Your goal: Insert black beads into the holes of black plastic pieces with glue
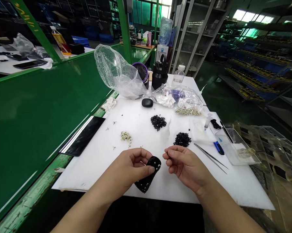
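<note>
My left hand (133, 166) grips a curved black plastic shell (146, 183) with small pale spots along it, thumb on top, just above the front of the white work surface. To its right my right hand (182, 163) is pinched, thumb against forefinger, with a tiny dark bit at the tips that is too small to name. The two hands are apart. Beyond the right hand lies a heap of small black parts (182, 139), and a second black heap (158, 122) is farther back. A small pile of pale parts (125, 136) lies beyond the left hand.
Metal tweezers (210, 157) and a blue-black tool (219, 148) lie at right, near a clear tray (243, 147). A dark glossy panel (82, 136) sits at the left edge. Plastic bags (121, 76), a black bottle (159, 76) and a black oval case (147, 103) are at the back.
</note>
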{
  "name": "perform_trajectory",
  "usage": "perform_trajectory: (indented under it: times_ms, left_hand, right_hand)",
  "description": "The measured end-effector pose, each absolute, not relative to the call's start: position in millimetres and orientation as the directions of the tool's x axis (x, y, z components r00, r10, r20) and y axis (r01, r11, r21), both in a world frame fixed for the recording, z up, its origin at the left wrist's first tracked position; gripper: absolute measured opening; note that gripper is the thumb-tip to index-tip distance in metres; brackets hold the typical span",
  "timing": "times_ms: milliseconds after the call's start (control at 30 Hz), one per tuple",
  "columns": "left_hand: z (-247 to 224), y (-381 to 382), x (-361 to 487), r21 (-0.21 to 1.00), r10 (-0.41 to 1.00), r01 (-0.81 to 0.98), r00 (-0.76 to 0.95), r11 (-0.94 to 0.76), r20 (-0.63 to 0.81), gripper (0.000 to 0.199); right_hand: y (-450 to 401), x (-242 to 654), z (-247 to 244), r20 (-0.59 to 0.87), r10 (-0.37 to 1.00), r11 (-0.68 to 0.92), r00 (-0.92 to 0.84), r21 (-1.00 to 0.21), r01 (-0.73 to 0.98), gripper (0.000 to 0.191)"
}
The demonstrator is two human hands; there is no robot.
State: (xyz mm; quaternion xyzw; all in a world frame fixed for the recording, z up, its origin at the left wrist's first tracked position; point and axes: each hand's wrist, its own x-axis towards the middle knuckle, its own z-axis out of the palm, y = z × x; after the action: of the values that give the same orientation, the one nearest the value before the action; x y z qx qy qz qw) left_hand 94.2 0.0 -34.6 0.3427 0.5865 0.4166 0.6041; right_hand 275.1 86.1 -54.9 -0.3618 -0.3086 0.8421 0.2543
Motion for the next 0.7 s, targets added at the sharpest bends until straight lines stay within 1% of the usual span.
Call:
perform_trajectory:
  times_ms: [200,300,367,433,567,633,700]
  left_hand:
    - [-35,0,94,0.893,0.901,-0.139,-0.019,0.428,-0.434,0.024]
    - [-32,1,94,0.893,0.901,-0.143,-0.011,0.427,-0.433,0.023]
    - [-30,0,95,0.900,0.902,-0.103,-0.035,0.424,-0.430,0.023]
    - [-27,-1,96,0.905,0.902,-0.044,-0.068,0.423,-0.425,0.022]
    - [-23,-6,98,0.918,0.913,0.038,-0.126,0.395,-0.388,0.019]
    - [-22,-8,99,0.921,0.917,0.067,-0.150,0.383,-0.370,0.021]
    - [-21,-9,100,0.916,0.915,0.110,-0.173,0.385,-0.364,0.023]
  right_hand:
    - [78,275,-57,-0.325,0.717,-0.554,-0.616,-0.803,-0.221,0.020]
    - [75,276,-59,-0.296,0.713,-0.559,-0.635,-0.787,-0.261,0.017]
    - [74,277,-60,-0.292,0.706,-0.560,-0.646,-0.788,-0.256,0.016]
    - [73,277,-60,-0.282,0.714,-0.518,-0.641,-0.828,-0.213,0.017]
    - [68,279,-57,-0.245,0.753,-0.334,-0.610,-0.942,-0.033,0.020]
    - [65,281,-55,-0.233,0.770,-0.271,-0.594,-0.962,0.025,0.020]
    - [62,282,-53,-0.228,0.782,-0.246,-0.581,-0.968,0.050,0.020]
